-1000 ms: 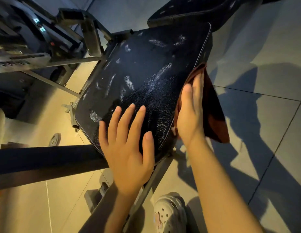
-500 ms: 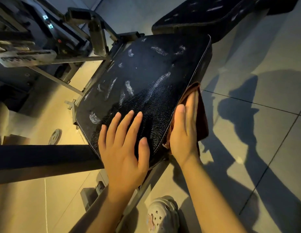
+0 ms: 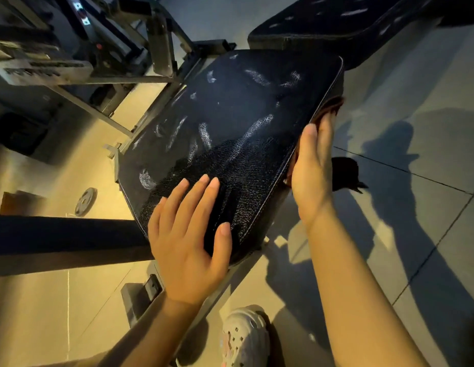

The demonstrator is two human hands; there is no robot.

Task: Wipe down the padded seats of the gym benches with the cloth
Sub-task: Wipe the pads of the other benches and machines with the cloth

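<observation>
A black padded bench seat (image 3: 236, 123) fills the middle of the head view, its cracked surface streaked with pale marks. My left hand (image 3: 188, 234) lies flat on the seat's near corner with fingers spread and straight. My right hand (image 3: 314, 170) presses a dark red cloth (image 3: 334, 105) flat against the seat's right side edge; the hand hides most of the cloth, and a dark part (image 3: 345, 173) hangs below it. A second black pad (image 3: 344, 19), the backrest, stretches away at the top right.
The bench's grey metal frame (image 3: 161, 46) and other machine parts stand at the top left. A dark padded bar (image 3: 61, 239) crosses the left side. A small weight plate (image 3: 85, 197) lies on the tiled floor. My white shoe (image 3: 244, 337) is at the bottom.
My right hand has slid the cloth along the seat's right side edge, and less of the cloth now hangs free. The left hand has stayed flat on the near corner.
</observation>
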